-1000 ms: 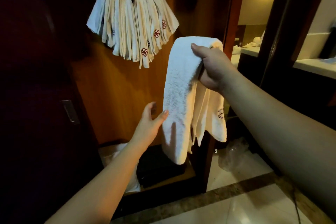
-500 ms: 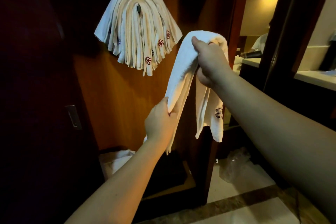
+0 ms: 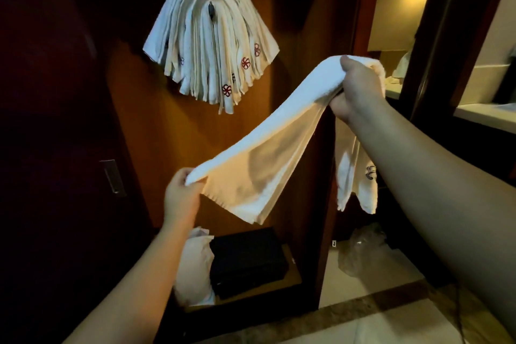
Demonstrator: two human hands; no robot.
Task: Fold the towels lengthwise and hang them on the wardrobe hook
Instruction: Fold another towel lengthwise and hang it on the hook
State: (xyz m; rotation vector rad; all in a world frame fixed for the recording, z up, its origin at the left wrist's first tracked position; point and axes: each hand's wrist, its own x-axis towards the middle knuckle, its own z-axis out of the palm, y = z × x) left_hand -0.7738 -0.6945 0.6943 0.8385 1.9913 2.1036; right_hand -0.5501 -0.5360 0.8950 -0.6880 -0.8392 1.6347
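Observation:
A white towel stretches slantwise between my hands in front of the open wardrobe. My right hand grips its middle, held high at the right, and the far end hangs down behind my forearm with a dark emblem showing. My left hand pinches the near end low at the left. Above, several folded white towels with red emblems drape over the dark wardrobe hook on the wooden back panel.
A black box and a white bag sit on the wardrobe floor. The dark door with a metal pull stands at the left. A clear plastic bag lies on the tiled floor. A lit room opens at the right.
My left hand went from reaching for the hanging towel to pinching its near end, then pulled it down and to the left. The towel is now stretched out.

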